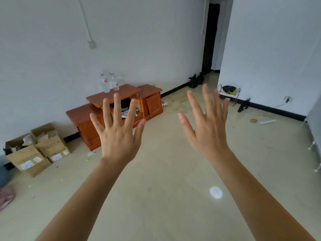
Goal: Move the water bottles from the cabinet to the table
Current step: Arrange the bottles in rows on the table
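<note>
Clear water bottles [109, 82] with red labels stand upright on the raised top of a low orange-brown wooden cabinet [152, 100] against the far wall. My left hand [118, 134] is held up in front of me, fingers spread wide, holding nothing; it overlaps the cabinet's middle in the view. My right hand [208, 124] is raised beside it, fingers spread too, also empty. Both hands are well short of the cabinet. No table shows in the view.
Several open cardboard boxes [36, 150] sit on the floor left of the cabinet. Black bags [195, 80] lie by a dark doorway [211, 37]. A rack with a dark pan [229, 91] stands by the right wall. Pale tiled floor stretches between me and the cabinet.
</note>
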